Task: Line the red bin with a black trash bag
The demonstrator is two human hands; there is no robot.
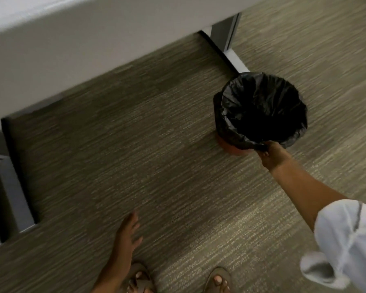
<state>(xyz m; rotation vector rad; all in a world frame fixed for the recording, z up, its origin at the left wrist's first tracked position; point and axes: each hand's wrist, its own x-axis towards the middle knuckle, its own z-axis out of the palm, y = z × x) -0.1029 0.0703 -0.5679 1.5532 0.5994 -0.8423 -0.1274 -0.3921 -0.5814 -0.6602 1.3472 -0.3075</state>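
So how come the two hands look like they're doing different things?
The right hand is stretched far out and pinches the black trash bag at the red bin's rim. The left hand hangs low and near, fingers spread, holding nothing. Both are bare and above the carpet.

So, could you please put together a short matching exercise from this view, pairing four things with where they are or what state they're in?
Things:
1. black trash bag
2. red bin
3. right hand
4. left hand

States:
A. open, holding nothing
B. pinching the bag at the near rim
C. mostly covered, only a low strip showing
D. folded over the rim, mouth open

Pairs: 1-D, 2-C, 3-B, 4-A
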